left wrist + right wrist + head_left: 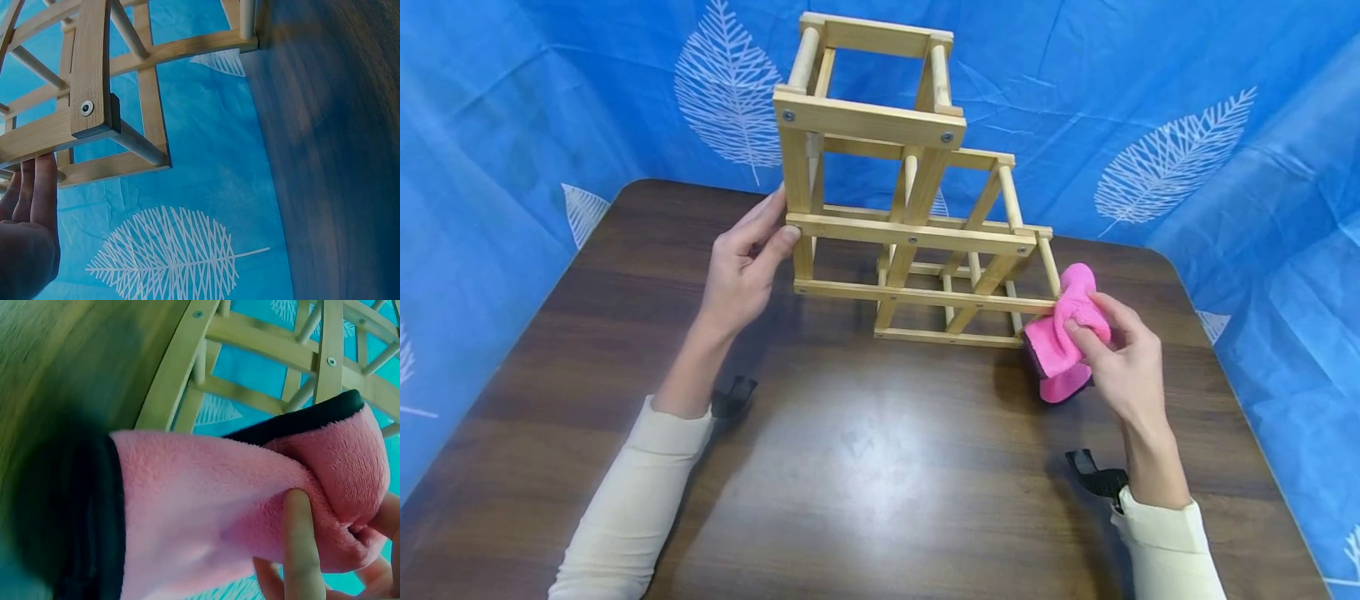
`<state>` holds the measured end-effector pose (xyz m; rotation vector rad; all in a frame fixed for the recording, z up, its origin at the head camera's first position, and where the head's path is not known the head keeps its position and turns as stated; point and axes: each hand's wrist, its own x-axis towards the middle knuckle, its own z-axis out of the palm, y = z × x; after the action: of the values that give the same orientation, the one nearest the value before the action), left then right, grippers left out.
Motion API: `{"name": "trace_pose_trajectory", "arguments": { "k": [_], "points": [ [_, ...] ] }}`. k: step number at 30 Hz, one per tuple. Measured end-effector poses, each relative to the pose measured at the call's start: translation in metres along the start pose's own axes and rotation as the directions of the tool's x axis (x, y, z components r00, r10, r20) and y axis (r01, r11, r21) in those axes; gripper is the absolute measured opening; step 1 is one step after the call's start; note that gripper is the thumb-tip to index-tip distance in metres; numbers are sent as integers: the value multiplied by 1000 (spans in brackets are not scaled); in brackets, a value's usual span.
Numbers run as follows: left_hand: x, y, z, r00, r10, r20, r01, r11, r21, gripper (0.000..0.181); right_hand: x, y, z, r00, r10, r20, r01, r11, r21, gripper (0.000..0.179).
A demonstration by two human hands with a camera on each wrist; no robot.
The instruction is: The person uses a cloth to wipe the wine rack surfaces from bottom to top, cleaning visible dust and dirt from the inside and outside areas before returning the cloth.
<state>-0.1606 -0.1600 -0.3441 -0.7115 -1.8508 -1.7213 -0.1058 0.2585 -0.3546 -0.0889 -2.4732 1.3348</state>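
A stepped wooden rack (865,229) of pale slats and round dowels stands at the back of the table, its tall side to the left. My left hand (741,275) grips its left upright, thumb in front; in the left wrist view the fingers (45,187) reach behind a slat. At the rack's low right end, my right hand (1127,367) pinches a pink cloth (1067,333) with dark edging. The cloth is bunched against the end of the rack and partly covers that corner. Seen from the right wrist, the fluffy cloth (187,500) folds over between thumb and fingers.
The dark wood-grain table (865,467) has rounded back corners. A blue curtain (1045,75) with white leaf prints hangs close behind the rack and along both sides. Black straps (1097,475) stick out near the wrists.
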Motion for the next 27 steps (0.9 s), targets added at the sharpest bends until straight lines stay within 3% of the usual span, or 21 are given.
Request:
{"name": "trace_pose_trajectory", "arguments": {
  "k": [3, 5, 12, 17, 22, 27],
  "points": [
    [0, 1, 0, 1000, -2, 11, 2, 1000, -1, 43, 3, 2, 5, 996, 17, 93, -21, 999, 36, 62],
    [1, 1, 0, 1000, -1, 21, 1, 1000, -8, 44, 5, 4, 7, 993, 36, 115, -47, 995, 93, 65],
    [2, 1, 1, 1000, 5, 30, -4, 999, -34, 45, 5, 13, 14, 990, 140, 20, -140, 958, 249, 59],
    [2, 0, 0, 1000, 9, 23, -9, 1000, -23, 44, 2, 18, 14, 975, 215, 57, -222, 924, 311, 54],
    [0, -1, -1, 1000, -3, 7, 3, 1000, -6, 43, 1, 20, 19, 968, 239, 80, -252, 899, 357, 52],
    [-1, -1, -1, 1000, -4, 17, 4, 1000, 13, 44, 0, 21, 21, 954, 282, 103, -300, 890, 343, 53]
  ]
}}
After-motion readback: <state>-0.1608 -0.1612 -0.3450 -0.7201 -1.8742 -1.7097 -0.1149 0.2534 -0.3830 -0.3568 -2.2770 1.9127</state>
